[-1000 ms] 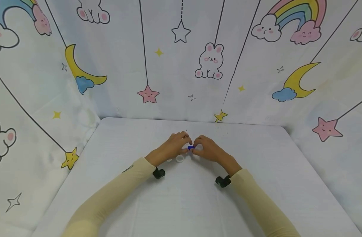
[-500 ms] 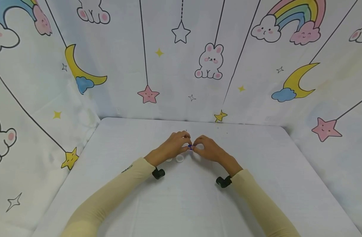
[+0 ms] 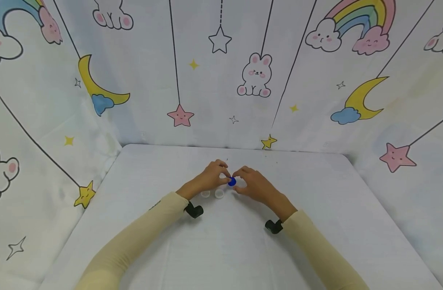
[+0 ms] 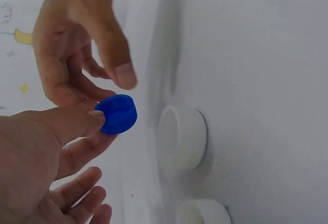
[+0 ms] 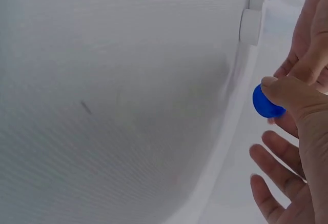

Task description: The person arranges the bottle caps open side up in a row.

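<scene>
My left hand (image 3: 208, 177) pinches a blue bottle cap (image 4: 119, 114) between thumb and index finger, raised above the white table. Its other fingers spread loosely below. The cap's hollow side shows in the left wrist view. Close on the right, my right hand (image 3: 257, 185) has its thumb standing apart from the cap; its index fingertip is near the cap's far side, and contact cannot be made out. In the right wrist view, the right thumb (image 5: 294, 93) overlaps the blue cap in front.
White round caps (image 4: 183, 137) stand on the table (image 3: 221, 249) just below and left of the hands; one more white cap (image 4: 204, 214) is beside it. A cartoon-printed cloth (image 3: 214, 80) hangs behind the table.
The blue cap has turned, so its round face now shows to the head camera. The right thumb has moved off it, and the left hand keeps its pinch.
</scene>
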{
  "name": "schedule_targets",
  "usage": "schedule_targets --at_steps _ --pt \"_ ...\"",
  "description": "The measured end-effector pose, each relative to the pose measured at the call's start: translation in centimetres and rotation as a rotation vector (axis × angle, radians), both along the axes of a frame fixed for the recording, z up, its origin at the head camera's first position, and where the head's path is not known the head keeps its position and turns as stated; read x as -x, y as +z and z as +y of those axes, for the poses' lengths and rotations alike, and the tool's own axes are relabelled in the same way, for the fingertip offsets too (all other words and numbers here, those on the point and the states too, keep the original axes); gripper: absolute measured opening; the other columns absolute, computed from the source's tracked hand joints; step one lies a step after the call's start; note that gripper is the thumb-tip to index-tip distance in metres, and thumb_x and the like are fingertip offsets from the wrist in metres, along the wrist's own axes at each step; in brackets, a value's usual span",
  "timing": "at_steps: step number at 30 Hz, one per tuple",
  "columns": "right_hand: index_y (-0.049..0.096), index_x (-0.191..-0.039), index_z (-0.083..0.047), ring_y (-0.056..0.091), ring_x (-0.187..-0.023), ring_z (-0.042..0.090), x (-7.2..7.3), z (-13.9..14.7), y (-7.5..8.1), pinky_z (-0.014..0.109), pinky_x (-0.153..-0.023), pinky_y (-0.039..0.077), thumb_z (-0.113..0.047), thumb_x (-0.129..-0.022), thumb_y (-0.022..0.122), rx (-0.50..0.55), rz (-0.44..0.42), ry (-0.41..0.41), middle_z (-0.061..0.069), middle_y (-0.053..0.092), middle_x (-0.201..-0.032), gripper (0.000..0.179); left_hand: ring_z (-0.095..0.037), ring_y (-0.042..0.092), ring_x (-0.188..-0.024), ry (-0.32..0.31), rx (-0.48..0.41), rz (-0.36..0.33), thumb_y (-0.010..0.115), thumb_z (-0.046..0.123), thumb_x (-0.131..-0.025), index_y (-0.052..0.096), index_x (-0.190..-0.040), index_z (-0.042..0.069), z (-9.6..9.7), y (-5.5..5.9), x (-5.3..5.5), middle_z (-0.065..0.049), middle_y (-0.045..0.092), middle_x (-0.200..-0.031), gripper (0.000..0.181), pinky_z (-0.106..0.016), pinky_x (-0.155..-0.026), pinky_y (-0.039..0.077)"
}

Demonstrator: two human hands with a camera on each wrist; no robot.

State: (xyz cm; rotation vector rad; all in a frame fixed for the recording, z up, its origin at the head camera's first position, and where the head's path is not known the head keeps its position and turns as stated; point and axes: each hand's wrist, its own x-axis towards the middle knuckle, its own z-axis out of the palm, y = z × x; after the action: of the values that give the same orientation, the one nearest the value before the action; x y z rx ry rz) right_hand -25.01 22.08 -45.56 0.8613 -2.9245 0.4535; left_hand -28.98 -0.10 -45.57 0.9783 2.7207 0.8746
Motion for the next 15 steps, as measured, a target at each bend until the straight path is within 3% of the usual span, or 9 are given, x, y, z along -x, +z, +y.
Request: schedule_targets --at_steps 9,15 --pt "0.071 -0.126 -0.012 0.067 -0.113 0.023 -0.33 -0.17 -0.34 0.043 -0.097 0.058 -0.028 -0.091 0.086 -0.07 0.152 0.08 0.004 0.067 -0.125 0.041 -0.04 0.043 -0.146 -0.004 -0.019 -0.18 0.069 0.023 -0.104 0.08 -0.117 0.004 -0.55 -0.07 0.28 -0.02 0.052 -0.152 0.025 -0.059 -0.118 0.038" --pt "0.074 -0.121 -0.013 0.068 -0.112 0.022 -0.57 -0.22 -0.49 0.041 -0.099 0.058 -0.025 -0.091 0.086 -0.038 0.147 0.094 0.002 0.068 -0.121 0.034 -0.039 0.043 -0.147 -0.01 -0.028 -0.224 0.068 0.022 -0.104 0.081 -0.116 0.006 -0.77 -0.08 0.11 -0.02 0.053 -0.152 0.023 -0.061 -0.12 0.036"
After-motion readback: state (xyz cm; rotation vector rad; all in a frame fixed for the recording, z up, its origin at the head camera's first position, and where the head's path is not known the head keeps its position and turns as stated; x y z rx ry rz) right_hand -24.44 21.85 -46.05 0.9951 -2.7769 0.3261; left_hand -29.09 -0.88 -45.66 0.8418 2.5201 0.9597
